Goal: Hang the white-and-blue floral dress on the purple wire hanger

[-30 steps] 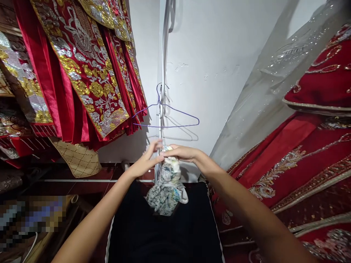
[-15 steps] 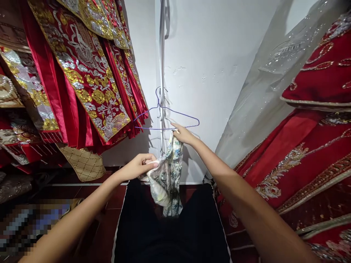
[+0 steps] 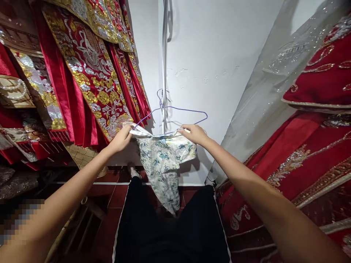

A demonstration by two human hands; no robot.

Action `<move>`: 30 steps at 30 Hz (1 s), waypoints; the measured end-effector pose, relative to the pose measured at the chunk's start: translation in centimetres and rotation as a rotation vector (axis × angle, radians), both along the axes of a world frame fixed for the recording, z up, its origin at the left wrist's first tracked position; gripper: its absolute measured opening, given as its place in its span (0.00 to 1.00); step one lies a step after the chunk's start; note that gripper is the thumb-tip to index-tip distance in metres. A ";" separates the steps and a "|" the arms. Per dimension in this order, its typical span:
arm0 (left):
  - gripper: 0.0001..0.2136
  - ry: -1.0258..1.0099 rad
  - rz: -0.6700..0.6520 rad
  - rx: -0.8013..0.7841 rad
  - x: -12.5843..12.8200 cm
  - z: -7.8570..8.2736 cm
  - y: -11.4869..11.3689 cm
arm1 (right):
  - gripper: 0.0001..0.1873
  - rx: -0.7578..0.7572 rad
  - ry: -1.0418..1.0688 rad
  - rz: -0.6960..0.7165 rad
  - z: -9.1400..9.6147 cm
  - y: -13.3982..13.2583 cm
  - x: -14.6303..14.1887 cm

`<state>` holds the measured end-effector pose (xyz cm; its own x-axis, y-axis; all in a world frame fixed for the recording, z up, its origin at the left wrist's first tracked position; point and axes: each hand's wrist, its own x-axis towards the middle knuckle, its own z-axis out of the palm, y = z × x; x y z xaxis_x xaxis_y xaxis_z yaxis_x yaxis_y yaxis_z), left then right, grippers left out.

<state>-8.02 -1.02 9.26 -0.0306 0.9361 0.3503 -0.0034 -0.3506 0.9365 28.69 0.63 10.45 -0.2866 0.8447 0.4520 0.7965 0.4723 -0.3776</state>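
Observation:
A pale garment with a green and blue floral print (image 3: 161, 157) is stretched between my hands, just under a purple wire hanger (image 3: 189, 109). My left hand (image 3: 122, 137) pinches one end of its white upper edge, by the hanger's left corner. At the other end, my right hand (image 3: 193, 133) grips the edge below the hanger's right arm. The hanger's left corner appears to be inside the cloth, while its right corner shows bare. Most of the lower bar is hidden behind the fabric, which hangs down to a point between my knees.
A white vertical pole (image 3: 165, 58) stands against the white wall (image 3: 219, 40), with the hanger at it. Red gowns embroidered in gold and silver (image 3: 90, 69) hang on the left. More red beaded garments (image 3: 315, 146) and a sheer white veil-like fabric (image 3: 268, 65) hang on the right.
My left hand has moved up and left to the hanger's left corner, spreading the bunched garment wide. My right hand has shifted slightly right, still holding the cloth.

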 end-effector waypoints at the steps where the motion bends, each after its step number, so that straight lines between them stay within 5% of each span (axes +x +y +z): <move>1: 0.10 -0.025 -0.007 0.059 0.5 0.8 0.4 | 0.19 -0.013 0.027 0.031 -0.3 0.0 -0.2; 7: 0.12 -0.072 -0.039 0.071 2.0 3.5 2.9 | 0.26 -0.052 0.108 0.210 -1.3 -1.3 0.1; 11: 0.13 -0.028 -0.072 -0.035 0.7 3.9 4.3 | 0.42 0.033 0.017 0.060 -0.3 -1.0 2.4; 15: 0.15 -0.160 -0.141 -0.235 0.1 4.2 4.6 | 0.53 0.135 0.209 -0.151 1.8 2.3 5.1; 17: 0.15 -0.202 -0.162 -0.312 0.3 4.5 4.5 | 0.51 0.096 0.249 -0.212 2.9 4.2 5.9; 21: 0.14 -0.097 -0.229 -0.352 0.5 5.3 4.5 | 0.27 -0.023 0.185 -0.186 3.7 6.3 6.1; 23: 0.14 -0.027 -0.287 -0.382 0.4 5.5 4.4 | 0.25 0.008 0.199 -0.219 3.3 6.5 5.9; 28: 0.16 0.005 -0.384 -0.455 0.1 5.8 4.2 | 0.55 0.064 0.277 -0.337 1.8 7.0 5.9; 30: 0.16 -0.008 -0.368 -0.466 0.2 5.9 4.1 | 0.58 0.038 0.252 -0.291 1.5 7.8 5.9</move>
